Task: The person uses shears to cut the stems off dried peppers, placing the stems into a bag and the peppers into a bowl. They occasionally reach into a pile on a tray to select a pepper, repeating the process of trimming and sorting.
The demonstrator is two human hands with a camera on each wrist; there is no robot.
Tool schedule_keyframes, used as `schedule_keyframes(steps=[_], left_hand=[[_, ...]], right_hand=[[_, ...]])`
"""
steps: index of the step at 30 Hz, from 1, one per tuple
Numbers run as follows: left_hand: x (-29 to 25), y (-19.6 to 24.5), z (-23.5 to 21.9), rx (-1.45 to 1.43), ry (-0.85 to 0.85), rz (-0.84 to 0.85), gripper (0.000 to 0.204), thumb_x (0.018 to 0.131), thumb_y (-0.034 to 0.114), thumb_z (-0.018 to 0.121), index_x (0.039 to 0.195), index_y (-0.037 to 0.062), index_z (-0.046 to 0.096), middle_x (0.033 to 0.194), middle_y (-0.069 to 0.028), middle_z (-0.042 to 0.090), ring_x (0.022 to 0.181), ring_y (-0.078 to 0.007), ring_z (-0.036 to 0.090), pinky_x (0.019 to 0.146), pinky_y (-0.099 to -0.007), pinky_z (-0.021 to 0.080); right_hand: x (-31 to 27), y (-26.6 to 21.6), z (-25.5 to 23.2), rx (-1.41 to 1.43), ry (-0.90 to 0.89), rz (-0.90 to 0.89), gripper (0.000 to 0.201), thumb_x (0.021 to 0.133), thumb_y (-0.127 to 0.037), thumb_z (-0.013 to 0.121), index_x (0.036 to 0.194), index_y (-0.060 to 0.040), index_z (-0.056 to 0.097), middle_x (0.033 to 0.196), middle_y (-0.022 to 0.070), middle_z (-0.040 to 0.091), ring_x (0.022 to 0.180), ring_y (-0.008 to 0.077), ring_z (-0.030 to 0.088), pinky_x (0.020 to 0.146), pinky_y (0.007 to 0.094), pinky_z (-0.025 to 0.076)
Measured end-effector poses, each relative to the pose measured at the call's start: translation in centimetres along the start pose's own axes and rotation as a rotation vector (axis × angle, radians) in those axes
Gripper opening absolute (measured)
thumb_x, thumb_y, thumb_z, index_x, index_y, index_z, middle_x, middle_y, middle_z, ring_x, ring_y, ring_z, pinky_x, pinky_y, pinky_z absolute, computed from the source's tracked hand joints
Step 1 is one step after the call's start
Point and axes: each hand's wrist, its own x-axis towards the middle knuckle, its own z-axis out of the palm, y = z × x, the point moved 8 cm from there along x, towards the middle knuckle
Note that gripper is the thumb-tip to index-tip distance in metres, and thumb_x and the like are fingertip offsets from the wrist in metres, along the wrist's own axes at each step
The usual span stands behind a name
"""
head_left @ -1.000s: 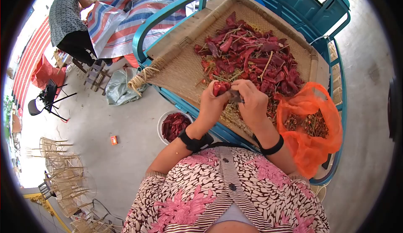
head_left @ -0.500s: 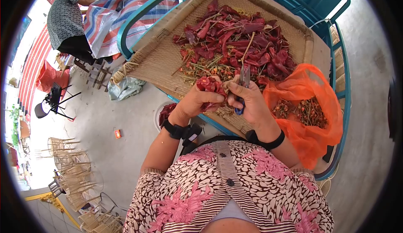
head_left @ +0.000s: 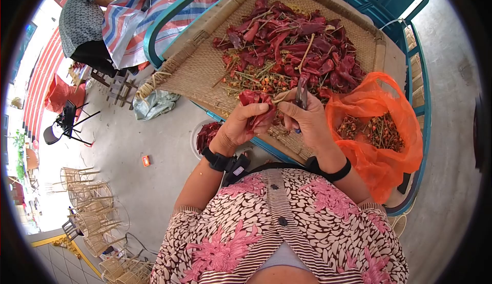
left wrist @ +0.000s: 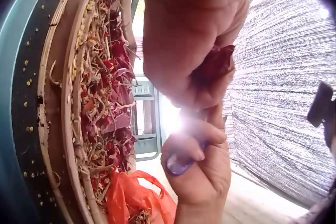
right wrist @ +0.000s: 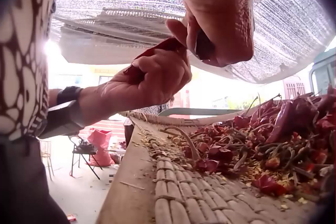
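Observation:
Held in my left hand [head_left: 240,124] is a bunch of dried red chili peppers [head_left: 260,112], cut or torn ends facing up. My right hand [head_left: 313,125] grips a pair of scissors [head_left: 302,95], blades pointing away from me over the tray. A purple-blue scissor handle [left wrist: 179,165] shows beneath the right fingers in the left wrist view. Between the two hands, right thumb and fingers meet a pale stem [head_left: 281,98] at the peppers' end. Below lies a heap of dried red chilies [head_left: 292,48] on a woven bamboo tray [head_left: 205,69].
An orange mesh bag [head_left: 353,169] with cut stems stands right of the tray. A white basin [head_left: 196,145] of red chilies sits on the floor, left. A teal cart rail [head_left: 159,28] borders the tray. Farther off, a person [head_left: 84,23] handles a striped tarp [head_left: 148,23].
The scissors have swung from lying across, close to the left hand, to pointing away. More of the peppers shows in the left hand. The head view has shifted slightly.

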Motion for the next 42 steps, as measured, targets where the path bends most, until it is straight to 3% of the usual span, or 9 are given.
schedule_keyframes(steps=[4,8,11,16,25,34,38,41,42], left_hand=[[-1.0,1.9,-0.2,0.246,0.306,0.194,0.022,0.083,0.011,0.073,0.099,0.0036,0.059,0.081,-0.0032,0.057,0.070,-0.0139,0.057,0.063,-0.0273,0.047],[-2.6,5.7,3.5,1.318,0.344,0.774,0.031,0.075,0.005,0.078,0.100,0.0055,0.061,0.088,-0.0021,0.061,0.079,-0.0176,0.060,0.073,-0.0340,0.049],[-3.3,5.9,3.6,1.427,0.450,0.756,0.026,0.077,0.005,0.077,0.097,0.0039,0.060,0.085,-0.0009,0.060,0.078,-0.0157,0.059,0.071,-0.0319,0.049],[-2.1,2.9,-0.1,0.549,0.269,0.212,0.017,0.081,0.006,0.073,0.090,0.0056,0.059,0.071,0.0015,0.055,0.057,-0.0084,0.049,0.049,-0.0248,0.037],[-1.6,2.4,1.7,0.437,0.000,0.025,0.026,0.081,0.001,0.072,0.090,0.0102,0.050,0.068,0.0031,0.049,0.051,-0.0046,0.039,0.042,-0.0213,0.027],[-0.8,1.5,0.1,0.427,-0.067,-0.033,0.025,0.081,0.004,0.075,0.094,0.0079,0.054,0.070,0.0038,0.050,0.054,-0.0042,0.043,0.046,-0.0214,0.030],[-0.4,1.6,-1.2,0.406,0.130,0.022,0.029,0.080,0.004,0.076,0.099,0.0061,0.055,0.072,0.0026,0.052,0.056,-0.0055,0.047,0.048,-0.0215,0.034],[0.3,2.7,-1.6,0.449,0.334,0.249,0.022,0.081,0.005,0.074,0.095,0.0050,0.058,0.071,0.0025,0.054,0.058,-0.0069,0.049,0.052,-0.0222,0.037],[0.7,2.1,-2.8,0.433,0.335,0.222,0.019,0.081,0.005,0.073,0.092,0.0050,0.058,0.071,0.0026,0.055,0.058,-0.0071,0.050,0.053,-0.0223,0.038]], right_hand=[[0.1,-1.6,0.8,-0.264,0.105,-0.164,0.011,0.088,-0.007,0.068,0.093,-0.0040,0.059,0.089,0.0012,0.061,0.060,0.0071,0.055,0.051,0.0200,0.043],[-0.5,-3.8,3.1,-0.756,0.187,-0.500,0.010,0.087,0.002,0.063,0.094,-0.0028,0.058,0.095,0.0061,0.062,0.064,0.0127,0.058,0.056,0.0234,0.046],[-1.2,-4.8,5.1,-0.911,0.167,-0.720,0.014,0.084,0.003,0.065,0.094,-0.0030,0.057,0.093,0.0095,0.063,0.069,0.0189,0.060,0.057,0.0273,0.047],[-1.6,-4.7,6.1,-1.065,0.114,-0.838,0.009,0.088,-0.001,0.064,0.091,-0.0021,0.055,0.089,0.0098,0.061,0.068,0.0171,0.057,0.057,0.0275,0.046],[-0.6,-0.3,3.0,-0.035,0.081,0.003,0.011,0.099,-0.014,0.054,0.093,-0.0051,0.050,0.083,-0.0011,0.058,0.044,0.0048,0.040,0.040,0.0212,0.031],[0.3,2.2,2.9,0.820,-0.058,0.417,0.010,0.098,-0.016,0.056,0.097,-0.0060,0.054,0.069,-0.0028,0.053,0.040,0.0036,0.035,0.036,0.0188,0.026],[1.3,0.6,-3.4,0.074,0.148,0.141,0.015,0.093,-0.017,0.062,0.095,-0.0040,0.056,0.073,0.0045,0.056,0.047,0.0102,0.045,0.042,0.0247,0.036],[1.8,-3.3,-6.0,-1.289,0.396,-0.210,0.023,0.088,-0.021,0.067,0.094,-0.0019,0.056,0.075,0.0072,0.056,0.065,0.0200,0.058,0.060,0.0344,0.048],[1.4,-4.1,-6.1,-1.531,0.478,0.058,0.028,0.083,-0.023,0.070,0.096,-0.0020,0.058,0.084,0.0118,0.060,0.085,0.0293,0.061,0.076,0.0417,0.047]])
